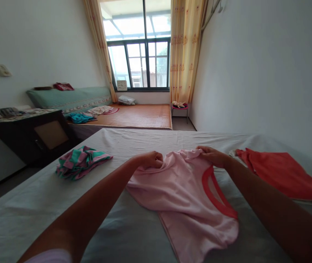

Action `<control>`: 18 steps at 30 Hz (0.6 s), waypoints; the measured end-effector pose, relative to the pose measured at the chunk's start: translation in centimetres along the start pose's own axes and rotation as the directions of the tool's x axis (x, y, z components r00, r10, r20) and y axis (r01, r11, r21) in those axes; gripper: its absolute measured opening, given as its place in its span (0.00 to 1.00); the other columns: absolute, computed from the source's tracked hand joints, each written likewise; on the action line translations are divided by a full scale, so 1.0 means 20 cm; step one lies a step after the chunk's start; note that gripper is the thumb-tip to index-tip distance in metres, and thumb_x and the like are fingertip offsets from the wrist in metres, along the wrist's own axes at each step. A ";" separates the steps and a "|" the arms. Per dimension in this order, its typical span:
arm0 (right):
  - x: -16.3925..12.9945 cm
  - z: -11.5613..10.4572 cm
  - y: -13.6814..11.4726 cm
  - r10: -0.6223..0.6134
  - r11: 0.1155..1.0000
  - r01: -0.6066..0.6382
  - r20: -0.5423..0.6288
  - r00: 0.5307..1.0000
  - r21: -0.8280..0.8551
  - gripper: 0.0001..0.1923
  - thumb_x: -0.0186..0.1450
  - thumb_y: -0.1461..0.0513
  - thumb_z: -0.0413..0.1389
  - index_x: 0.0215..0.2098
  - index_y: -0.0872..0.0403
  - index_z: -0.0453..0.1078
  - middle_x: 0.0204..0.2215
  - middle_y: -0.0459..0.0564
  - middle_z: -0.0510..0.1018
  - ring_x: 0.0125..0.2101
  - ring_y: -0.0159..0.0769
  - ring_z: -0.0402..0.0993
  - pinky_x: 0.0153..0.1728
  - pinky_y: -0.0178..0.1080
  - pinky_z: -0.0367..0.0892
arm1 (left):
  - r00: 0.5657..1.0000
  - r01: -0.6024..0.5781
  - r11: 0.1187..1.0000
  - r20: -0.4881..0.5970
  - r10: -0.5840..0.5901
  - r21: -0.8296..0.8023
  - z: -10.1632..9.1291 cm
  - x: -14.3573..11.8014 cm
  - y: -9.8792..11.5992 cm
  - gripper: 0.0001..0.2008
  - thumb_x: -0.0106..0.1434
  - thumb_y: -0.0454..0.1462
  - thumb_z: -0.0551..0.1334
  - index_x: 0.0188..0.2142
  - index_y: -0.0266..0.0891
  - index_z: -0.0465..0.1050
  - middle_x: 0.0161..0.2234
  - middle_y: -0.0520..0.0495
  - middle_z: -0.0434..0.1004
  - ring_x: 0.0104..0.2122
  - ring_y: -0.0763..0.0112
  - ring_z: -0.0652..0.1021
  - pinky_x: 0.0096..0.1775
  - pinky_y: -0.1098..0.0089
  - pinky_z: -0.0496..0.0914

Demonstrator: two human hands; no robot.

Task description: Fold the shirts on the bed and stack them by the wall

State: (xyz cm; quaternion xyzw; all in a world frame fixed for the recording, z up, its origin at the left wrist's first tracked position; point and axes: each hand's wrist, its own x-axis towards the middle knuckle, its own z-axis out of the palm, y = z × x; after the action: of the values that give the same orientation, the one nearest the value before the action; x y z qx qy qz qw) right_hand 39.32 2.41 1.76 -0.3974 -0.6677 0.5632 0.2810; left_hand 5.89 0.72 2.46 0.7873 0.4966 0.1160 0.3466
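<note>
A pink T-shirt [183, 197] with a red neckband lies spread and wrinkled over the pale bedsheet, its neck opening toward the right. My left hand [151, 160] is closed on the shirt's far left edge, knuckles up. At the far right edge, near the neckband, my right hand [212, 155] pinches the bunched fabric between thumb and fingers. The far edge between both hands is gathered and slightly raised, while the near part rests on the sheet.
A crumpled green-and-pink striped garment [82, 162] sits left on the bedsheet [134, 140]. Folded red cloth [284, 171] lies at the right. Beyond are a second bed [142, 115] with clothes, a dark cabinet [32, 140], a small stool [180, 107] and a window.
</note>
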 end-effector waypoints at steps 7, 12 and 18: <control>0.09 -0.03 -0.12 -0.235 0.970 0.212 -0.231 0.944 -0.123 0.26 0.57 0.50 0.57 0.50 0.52 0.65 0.39 0.49 0.76 0.35 0.36 0.72 0.35 0.37 0.69 | 0.918 -0.252 0.754 -0.397 -0.013 -0.607 -0.15 0.02 0.01 0.14 0.49 0.43 0.65 0.30 0.37 0.64 0.25 0.52 0.71 0.23 0.76 0.70 0.25 0.76 0.61; 0.22 -0.10 -0.17 -0.349 0.922 0.157 -0.582 0.735 -0.355 0.31 0.58 0.56 0.52 0.60 0.54 0.58 0.53 0.56 0.70 0.45 0.43 0.71 0.42 0.43 0.69 | 0.591 -0.551 0.643 -0.793 -0.149 -0.532 -0.32 0.01 -0.17 0.19 0.42 0.38 0.67 0.35 0.38 0.67 0.46 0.42 0.73 0.46 0.63 0.73 0.43 0.68 0.67; 0.09 -0.08 -0.14 -0.387 0.828 0.065 -0.485 0.784 -0.557 0.25 0.57 0.62 0.52 0.53 0.55 0.66 0.52 0.57 0.71 0.46 0.44 0.71 0.46 0.45 0.67 | 0.702 -0.241 0.875 -0.698 -0.142 -0.420 -0.32 -0.23 -0.35 0.20 0.48 0.41 0.65 0.40 0.37 0.74 0.43 0.42 0.76 0.44 0.62 0.74 0.46 0.65 0.67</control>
State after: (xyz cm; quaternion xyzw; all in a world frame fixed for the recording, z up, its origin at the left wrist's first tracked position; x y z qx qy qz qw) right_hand 39.10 4.58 4.72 -0.5228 -0.7188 0.1775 0.4225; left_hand -4.57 1.33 3.22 0.5824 0.5238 0.5394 0.3091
